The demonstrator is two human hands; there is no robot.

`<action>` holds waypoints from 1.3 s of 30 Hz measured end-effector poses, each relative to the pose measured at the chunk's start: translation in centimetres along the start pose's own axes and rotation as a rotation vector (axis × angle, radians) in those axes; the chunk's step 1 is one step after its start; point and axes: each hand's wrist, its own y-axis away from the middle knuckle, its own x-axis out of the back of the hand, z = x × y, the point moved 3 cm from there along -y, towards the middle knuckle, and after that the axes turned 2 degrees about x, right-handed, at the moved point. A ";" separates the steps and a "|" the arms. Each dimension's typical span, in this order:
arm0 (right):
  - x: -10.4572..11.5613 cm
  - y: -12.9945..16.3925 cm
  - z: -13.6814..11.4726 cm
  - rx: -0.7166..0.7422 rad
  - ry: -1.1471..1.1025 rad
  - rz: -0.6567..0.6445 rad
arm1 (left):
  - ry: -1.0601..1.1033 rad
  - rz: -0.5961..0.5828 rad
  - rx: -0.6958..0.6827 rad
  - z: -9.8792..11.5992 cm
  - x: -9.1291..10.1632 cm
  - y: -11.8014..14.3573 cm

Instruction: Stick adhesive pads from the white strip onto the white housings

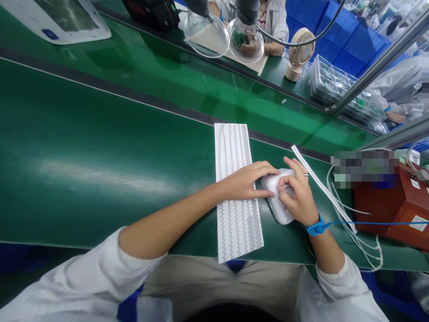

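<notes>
A glossy white rounded plastic housing (282,216) lies on the green bench in front of me, with a hollow or opening partly hidden by my fingers. My left hand (246,181) grips its left side between thumb and fingers. My right hand (299,197), with a blue wrist strap (317,226), is over the housing; thumb and index finger are pinched together at its surface, the other fingers raised. Whatever is in that pinch is too small to make out. Under my left forearm lies a white sheet (234,152) with rows of small grey zigzag marks, perhaps stickers.
A narrow white strip (321,185) lies right of my right hand, near thin pale tubes (363,243) and a reddish-brown box (392,201). Beyond the green belt (187,85) are a small fan (300,51), clear trays (331,82) and another person's hand (250,48).
</notes>
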 end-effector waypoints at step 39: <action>-0.3 -0.5 -1.5 -0.140 -0.081 0.056 | 0.082 0.022 0.005 -0.7 -0.1 -0.5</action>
